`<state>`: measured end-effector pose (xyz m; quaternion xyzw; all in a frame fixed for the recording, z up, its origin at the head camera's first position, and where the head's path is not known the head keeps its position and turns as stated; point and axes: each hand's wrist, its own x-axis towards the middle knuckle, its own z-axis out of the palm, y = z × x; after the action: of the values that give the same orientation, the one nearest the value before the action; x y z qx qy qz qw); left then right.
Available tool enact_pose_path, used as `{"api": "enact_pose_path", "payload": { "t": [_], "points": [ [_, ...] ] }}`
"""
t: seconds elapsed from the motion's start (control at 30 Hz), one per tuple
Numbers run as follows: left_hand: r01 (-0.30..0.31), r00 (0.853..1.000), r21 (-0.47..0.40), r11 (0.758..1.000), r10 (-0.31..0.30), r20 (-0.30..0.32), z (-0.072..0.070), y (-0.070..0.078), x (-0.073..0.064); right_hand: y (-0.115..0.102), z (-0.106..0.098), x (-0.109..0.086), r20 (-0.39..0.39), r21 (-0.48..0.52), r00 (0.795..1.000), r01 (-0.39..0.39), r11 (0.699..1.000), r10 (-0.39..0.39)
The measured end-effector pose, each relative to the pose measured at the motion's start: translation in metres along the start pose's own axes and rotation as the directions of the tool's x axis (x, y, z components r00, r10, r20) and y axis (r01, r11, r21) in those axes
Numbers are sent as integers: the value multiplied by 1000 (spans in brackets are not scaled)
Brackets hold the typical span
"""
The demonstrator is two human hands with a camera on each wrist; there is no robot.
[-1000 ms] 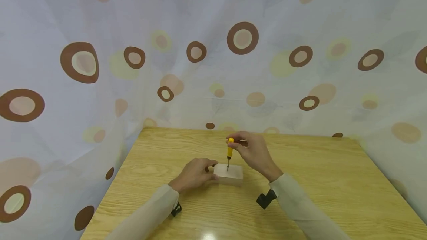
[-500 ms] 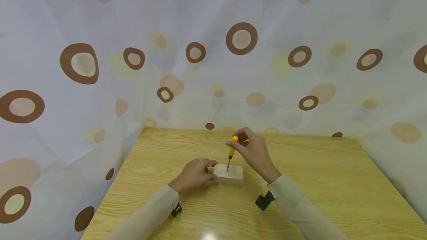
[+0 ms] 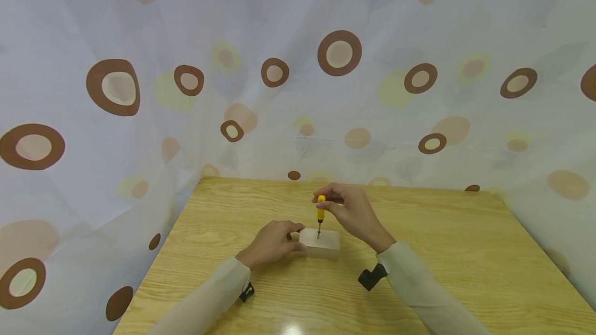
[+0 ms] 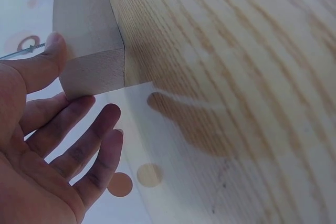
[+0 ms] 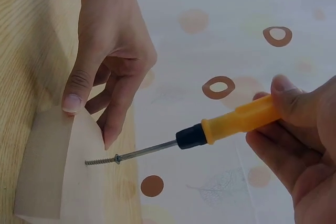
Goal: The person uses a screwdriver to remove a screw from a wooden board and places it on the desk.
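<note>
A pale wooden block [image 3: 321, 243] lies on the wooden table. My left hand [image 3: 272, 244] pinches its left end between thumb and fingers; in the left wrist view the thumb presses one side of the block [image 4: 89, 35]. A screw [image 5: 102, 161] stands in the block's top face, much of its thread showing. The tip of a yellow-handled screwdriver [image 5: 236, 121] sits on the screw head. My right hand [image 3: 354, 213] pinches the handle's top end between thumb and fingers, above the block. The screwdriver stands nearly upright in the head view.
The wooden table [image 3: 442, 252] stretches around the block on all sides. A white curtain [image 3: 298, 97] with brown and beige circles hangs behind it and along both sides. Black straps with small devices [image 3: 372, 276] sit at the wrists.
My right hand swung slightly right with its fingers on the handle, tilting the screwdriver, then came back left, and the screwdriver straightened. My left hand and the block have stayed in place.
</note>
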<state>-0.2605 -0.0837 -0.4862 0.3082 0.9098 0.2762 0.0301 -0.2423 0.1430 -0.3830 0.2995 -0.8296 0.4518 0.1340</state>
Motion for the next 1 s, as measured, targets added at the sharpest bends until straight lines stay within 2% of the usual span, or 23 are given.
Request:
{"api": "enact_pose_path", "payload": {
  "t": [0.13,0.27,0.53,0.63,0.83,1.0],
  "points": [
    [0,1000,2,1000,0,0,-1,0,2,2,-3,0,39,-16,999,-7,1000,8],
    [5,1000,-2,1000,-5,4,0,1,1,5,-4,-4,-23,-74,999,-40,996,38],
    [16,1000,-1,1000,-16,2,-1,4,0,4,-1,-7,-139,-97,987,-89,991,75],
    [12,1000,-6,1000,-12,-2,-1,4,-1,1,0,-5,-131,-91,990,-54,994,42],
    [11,1000,-11,1000,-11,-3,-1,3,-2,-2,0,-1,-37,-136,999,33,990,-39],
    [6,1000,-12,1000,-6,-1,-1,3,-1,-3,-2,-1,-33,-166,999,5,986,-11]
  ]
}}
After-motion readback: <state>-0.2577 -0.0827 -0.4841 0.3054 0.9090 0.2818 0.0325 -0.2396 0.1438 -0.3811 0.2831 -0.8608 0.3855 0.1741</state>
